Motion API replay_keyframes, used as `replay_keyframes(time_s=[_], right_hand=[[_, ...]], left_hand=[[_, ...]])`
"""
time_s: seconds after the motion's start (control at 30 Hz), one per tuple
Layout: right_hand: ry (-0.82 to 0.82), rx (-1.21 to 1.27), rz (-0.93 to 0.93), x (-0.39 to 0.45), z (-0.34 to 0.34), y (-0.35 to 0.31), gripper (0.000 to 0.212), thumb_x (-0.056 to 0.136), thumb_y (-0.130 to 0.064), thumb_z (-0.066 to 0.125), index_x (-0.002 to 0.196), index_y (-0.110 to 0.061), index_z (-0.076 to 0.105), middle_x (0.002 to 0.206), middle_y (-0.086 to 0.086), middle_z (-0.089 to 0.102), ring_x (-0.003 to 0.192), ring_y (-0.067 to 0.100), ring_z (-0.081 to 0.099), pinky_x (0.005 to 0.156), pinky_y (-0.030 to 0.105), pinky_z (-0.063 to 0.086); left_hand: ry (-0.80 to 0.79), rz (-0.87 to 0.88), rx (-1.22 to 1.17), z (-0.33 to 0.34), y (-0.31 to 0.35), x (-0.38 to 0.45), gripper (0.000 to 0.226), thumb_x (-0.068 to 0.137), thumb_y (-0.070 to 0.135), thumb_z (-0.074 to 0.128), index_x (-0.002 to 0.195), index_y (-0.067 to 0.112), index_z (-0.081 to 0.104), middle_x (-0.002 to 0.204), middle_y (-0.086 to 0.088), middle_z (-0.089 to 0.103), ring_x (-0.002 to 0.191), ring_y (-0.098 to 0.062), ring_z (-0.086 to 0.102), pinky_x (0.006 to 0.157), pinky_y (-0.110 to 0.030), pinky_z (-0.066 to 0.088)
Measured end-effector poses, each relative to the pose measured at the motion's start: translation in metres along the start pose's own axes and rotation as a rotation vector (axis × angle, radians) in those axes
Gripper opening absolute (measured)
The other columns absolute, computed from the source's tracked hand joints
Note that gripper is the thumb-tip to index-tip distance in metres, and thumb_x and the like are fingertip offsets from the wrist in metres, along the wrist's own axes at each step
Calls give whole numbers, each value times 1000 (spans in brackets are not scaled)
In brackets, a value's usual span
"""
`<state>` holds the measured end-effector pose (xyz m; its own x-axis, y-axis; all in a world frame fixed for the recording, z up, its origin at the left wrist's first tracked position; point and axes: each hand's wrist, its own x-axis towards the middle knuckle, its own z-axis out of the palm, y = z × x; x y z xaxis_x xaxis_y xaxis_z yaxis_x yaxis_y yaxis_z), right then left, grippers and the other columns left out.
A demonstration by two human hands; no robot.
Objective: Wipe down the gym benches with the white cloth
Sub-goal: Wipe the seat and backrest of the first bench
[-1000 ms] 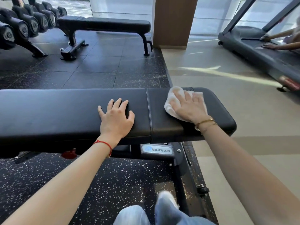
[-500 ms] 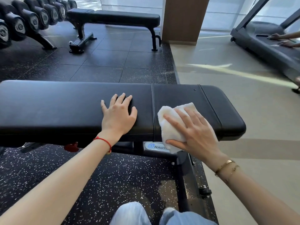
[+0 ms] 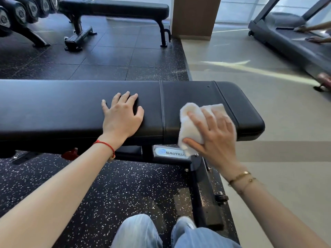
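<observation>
Black bench (image 3: pixel 71 108): white cloth (image 3: pixel 189 129) half hidden under right hand (image 3: pixel 215 138).

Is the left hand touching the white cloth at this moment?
Apart. The head view shows the left hand flat on the near bench left of the seam, with bare black padding between it and the white cloth under the right hand.

Bare forearms, red string bracelet (image 3: pixel 105 146), gold bracelets (image 3: pixel 240 178), light jeans (image 3: pixel 141 231).
</observation>
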<state>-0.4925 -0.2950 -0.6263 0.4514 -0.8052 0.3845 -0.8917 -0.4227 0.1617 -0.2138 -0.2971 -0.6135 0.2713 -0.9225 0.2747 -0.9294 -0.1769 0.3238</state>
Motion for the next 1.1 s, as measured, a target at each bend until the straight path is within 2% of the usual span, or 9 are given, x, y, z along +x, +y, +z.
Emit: replay_keyframes(time_s=[0.13,0.23,0.4,0.5,0.63,0.73,0.93,1.03,1.1], right_hand=[[8,40,-104,15,-2,-55,71,93,-74,32,151,-34,39,148,12,47,126,42,49,108,53,35],[12,48,-164,15,-1,-52,71,94,-74,32,152,-33,37,149,9,47,131,38,47,110,50,35],[-8,77,58,-15,0,30,70,95,-71,30,151,-31,37,151,7,43,135,38,40,112,50,30],[-3,133,184,-12,-3,30,66,96,-67,26,150,-32,37,149,7,43,136,37,36,115,50,25],[-36,141,68,2,-6,-20,64,97,-65,25,150,-31,39,147,11,46,128,42,43,112,52,28],[-96,99,-17,-1,-7,-18,66,97,-68,21,153,-34,33,153,5,41,134,35,40,114,48,27],[-117,148,213,3,-7,48,69,95,-59,11,149,-24,36,150,4,42,138,28,37,116,45,24],[-226,138,214,30,-8,54,82,82,-62,1,149,-24,31,151,5,38,140,28,32,118,44,20],[-279,137,162,47,-9,48,80,82,-62,3,149,-26,28,151,7,37,137,33,33,117,46,19]], left_hand=[[-3,-4,2,-1,0,0,50,98,40,41,147,27,42,158,0,36,149,-22,22,120,-61,8],[-5,0,16,-1,-2,-1,50,98,42,40,147,28,42,158,2,36,149,-21,23,120,-60,9],[-9,2,12,0,-4,-1,51,98,42,40,147,29,42,158,1,36,150,-22,23,120,-60,9],[-20,-4,14,0,-1,-1,51,98,41,39,148,27,41,159,0,35,150,-22,22,120,-61,8],[-21,-9,6,-1,1,-2,51,98,40,39,147,26,42,158,-1,35,150,-22,22,120,-60,8],[-22,-9,-3,-4,-1,-3,51,98,42,40,147,27,43,158,1,36,150,-21,23,120,-58,9],[-38,-9,16,-3,0,-4,52,100,42,37,150,28,38,160,2,32,151,-21,19,122,-56,7],[-72,-30,28,-2,3,-3,53,100,40,34,152,28,33,162,1,27,152,-22,16,122,-58,5],[-75,-48,24,-1,6,-1,52,101,36,34,151,27,35,162,0,28,152,-23,17,121,-59,5]])
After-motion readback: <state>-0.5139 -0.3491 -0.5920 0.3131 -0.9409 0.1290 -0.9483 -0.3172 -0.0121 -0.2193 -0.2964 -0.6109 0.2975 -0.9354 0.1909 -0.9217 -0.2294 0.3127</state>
